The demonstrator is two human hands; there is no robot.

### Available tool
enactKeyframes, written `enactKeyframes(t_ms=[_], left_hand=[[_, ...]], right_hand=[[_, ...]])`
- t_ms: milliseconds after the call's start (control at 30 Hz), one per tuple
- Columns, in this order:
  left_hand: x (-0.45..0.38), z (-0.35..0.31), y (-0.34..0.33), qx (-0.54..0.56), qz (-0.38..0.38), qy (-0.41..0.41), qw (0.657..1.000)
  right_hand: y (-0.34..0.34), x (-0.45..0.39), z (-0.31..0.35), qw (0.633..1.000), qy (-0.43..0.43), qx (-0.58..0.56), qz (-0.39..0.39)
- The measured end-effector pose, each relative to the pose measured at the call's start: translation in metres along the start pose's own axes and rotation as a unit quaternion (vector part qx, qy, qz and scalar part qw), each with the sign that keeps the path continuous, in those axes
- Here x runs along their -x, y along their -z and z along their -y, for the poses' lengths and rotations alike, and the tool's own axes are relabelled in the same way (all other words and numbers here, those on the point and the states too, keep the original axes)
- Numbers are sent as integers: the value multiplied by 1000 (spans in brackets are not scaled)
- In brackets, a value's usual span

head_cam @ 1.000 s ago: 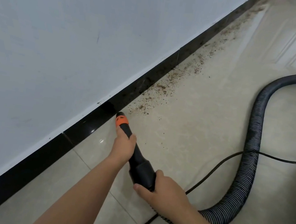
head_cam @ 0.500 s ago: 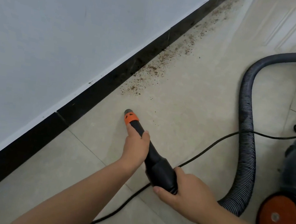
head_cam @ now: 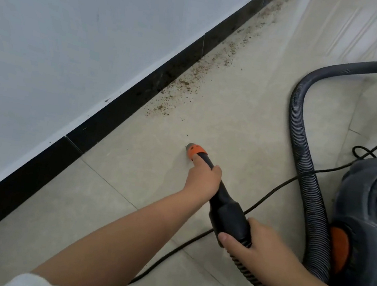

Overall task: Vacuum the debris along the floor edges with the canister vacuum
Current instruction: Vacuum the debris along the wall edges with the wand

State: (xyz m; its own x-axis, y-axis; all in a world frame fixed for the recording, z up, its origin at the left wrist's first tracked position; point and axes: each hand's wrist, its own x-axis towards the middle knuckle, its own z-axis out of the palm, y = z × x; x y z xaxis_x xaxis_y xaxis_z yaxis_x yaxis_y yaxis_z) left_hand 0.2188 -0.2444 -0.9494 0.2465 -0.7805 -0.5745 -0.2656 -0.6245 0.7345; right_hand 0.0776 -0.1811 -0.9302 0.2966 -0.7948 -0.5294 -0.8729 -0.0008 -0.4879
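Head view: brown debris (head_cam: 190, 88) lies along the floor (head_cam: 247, 107) edge against the black baseboard (head_cam: 125, 103). Short of it, the nozzle (head_cam: 221, 195) points its orange tip (head_cam: 195, 150) at bare tile. The left hand (head_cam: 204, 179) grips the nozzle's narrow neck; the right hand (head_cam: 258, 245) grips its wide rear. A ribbed hose (head_cam: 308, 173) loops back to the canister vacuum (head_cam: 368, 229), over a black cord (head_cam: 269, 196).

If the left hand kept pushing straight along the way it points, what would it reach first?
The left hand points the nozzle up-left over bare floor. Probably it meets the near end of the debris, then the black baseboard; depth is hard to judge.
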Motion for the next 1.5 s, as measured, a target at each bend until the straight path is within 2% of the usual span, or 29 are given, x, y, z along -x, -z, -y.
enactKeyframes(t_ms=[233,600,800,1033,1233,1333,1500], left_hand=[[-27,-10,25,-17,-38,7,999],[1,20,24,32,-72,52,996],[-1,18,27,47,-51,49,996],[1,30,56,97,-148,92,980],[-2,58,96,88,-201,71,973],[-12,60,106,77,-172,53,981],[-26,43,92,34,-73,2,997]], right_hand=[[-7,-37,23,998,14,-52,-21],[-1,-7,23,997,43,47,41],[-2,-3,26,998,38,36,20],[-12,-31,44,993,92,10,69],[-39,-43,78,988,130,24,77],[-44,-45,84,990,127,27,61],[-35,-41,71,997,77,28,12]])
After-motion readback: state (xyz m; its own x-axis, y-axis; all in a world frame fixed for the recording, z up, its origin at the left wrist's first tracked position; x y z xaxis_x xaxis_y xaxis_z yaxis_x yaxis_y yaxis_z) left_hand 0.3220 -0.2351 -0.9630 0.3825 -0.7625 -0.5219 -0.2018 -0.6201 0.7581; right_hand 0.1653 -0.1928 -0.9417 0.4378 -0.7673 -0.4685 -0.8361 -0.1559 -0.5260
